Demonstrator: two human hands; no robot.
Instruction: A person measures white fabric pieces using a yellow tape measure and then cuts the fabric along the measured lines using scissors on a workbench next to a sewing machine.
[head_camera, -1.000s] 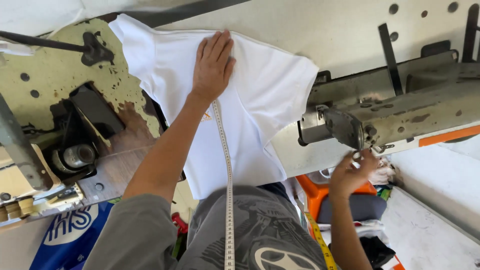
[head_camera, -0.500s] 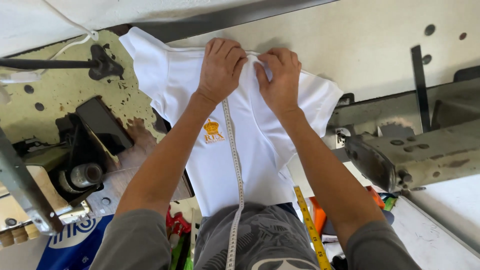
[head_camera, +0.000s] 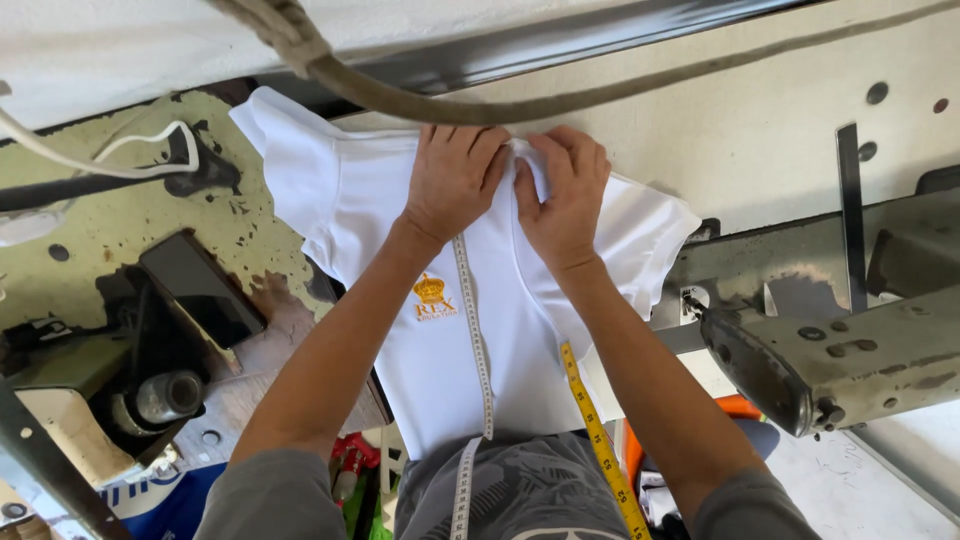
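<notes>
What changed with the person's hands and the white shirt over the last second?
The right hand left the grey sewing machine and came up to the collar of the white shirt, beside the left hand. Both now press on the collar area. The left hand stayed on the shirt; the measuring tape still hangs down its middle, and the shirt still lies flat on the table.

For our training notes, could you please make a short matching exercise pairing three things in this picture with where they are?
1. white short-sleeved shirt
2. yellow tape measure
3. flat black phone

a. on the worn green surface, beside the left arm
b. spread flat beneath both hands
c. hanging by the right forearm

Pairs: 1-b, 2-c, 3-a. The left hand and right hand press near the shirt's collar.
</notes>
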